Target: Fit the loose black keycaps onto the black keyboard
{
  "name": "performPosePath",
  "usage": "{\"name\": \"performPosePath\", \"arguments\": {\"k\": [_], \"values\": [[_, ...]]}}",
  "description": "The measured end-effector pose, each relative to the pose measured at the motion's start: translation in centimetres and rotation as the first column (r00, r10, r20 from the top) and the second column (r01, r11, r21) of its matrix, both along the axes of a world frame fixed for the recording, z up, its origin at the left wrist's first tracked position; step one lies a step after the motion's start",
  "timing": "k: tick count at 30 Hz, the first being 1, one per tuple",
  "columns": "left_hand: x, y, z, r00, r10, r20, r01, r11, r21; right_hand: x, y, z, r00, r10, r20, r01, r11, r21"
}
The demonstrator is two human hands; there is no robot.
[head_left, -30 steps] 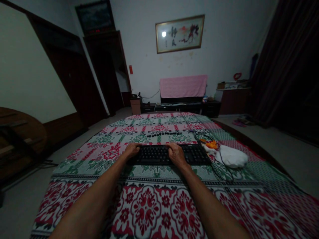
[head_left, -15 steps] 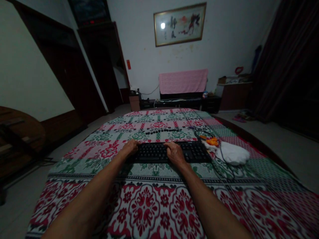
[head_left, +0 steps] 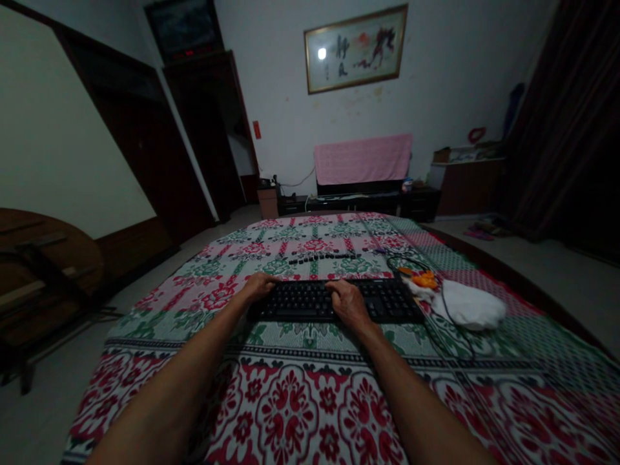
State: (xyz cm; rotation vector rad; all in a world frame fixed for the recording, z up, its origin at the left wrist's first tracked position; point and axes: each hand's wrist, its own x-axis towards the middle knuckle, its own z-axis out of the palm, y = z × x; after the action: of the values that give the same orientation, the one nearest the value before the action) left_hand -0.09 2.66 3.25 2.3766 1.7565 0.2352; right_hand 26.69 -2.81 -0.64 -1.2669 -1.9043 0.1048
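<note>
A black keyboard point(head_left: 387, 301) lies on a floral red, green and white cloth point(head_left: 300, 400) that covers the table. My left hand point(head_left: 258, 287) rests at the keyboard's left end, its fingers curled over the far edge. My right hand point(head_left: 347, 301) lies on the middle of the keys with its fingers bent down onto them. Both forearms reach in from the bottom of the view. A short row of loose black keycaps point(head_left: 322, 258) lies on the cloth just beyond the keyboard.
A white cloth bundle point(head_left: 467, 305), an orange object point(head_left: 425, 280) and a dark cable point(head_left: 455, 320) lie right of the keyboard. Behind the table stand a low cabinet draped in pink cloth point(head_left: 363, 159), a dark doorway point(head_left: 208, 135) and a framed picture point(head_left: 356, 48).
The view has shifted slightly. Both hands stay on the keyboard in much the same places.
</note>
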Motion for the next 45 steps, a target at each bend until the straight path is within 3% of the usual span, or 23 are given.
{"name": "performPosePath", "arguments": {"k": [7,12,23,45], "values": [[0.4,0.8,-0.8,0.997,0.033,-0.066,-0.026,0.994,0.109,-0.1,-0.2,0.4,1.0,-0.012,0.023,0.013,1.0,-0.028],[0.4,1.0,-1.0,0.996,-0.007,-0.088,0.02,0.989,0.148,-0.1,-0.2,0.5,0.999,-0.02,0.035,0.022,0.999,-0.039],[0.2,1.0,-0.2,0.999,0.048,0.01,-0.048,0.998,0.035,-0.1,-0.2,0.3,0.996,-0.037,0.079,0.041,0.998,-0.047],[1.5,2.4,1.8,0.963,-0.098,-0.25,0.087,0.995,-0.053,-0.2,-0.4,0.2,0.991,-0.05,0.122,0.056,0.997,-0.044]]}}
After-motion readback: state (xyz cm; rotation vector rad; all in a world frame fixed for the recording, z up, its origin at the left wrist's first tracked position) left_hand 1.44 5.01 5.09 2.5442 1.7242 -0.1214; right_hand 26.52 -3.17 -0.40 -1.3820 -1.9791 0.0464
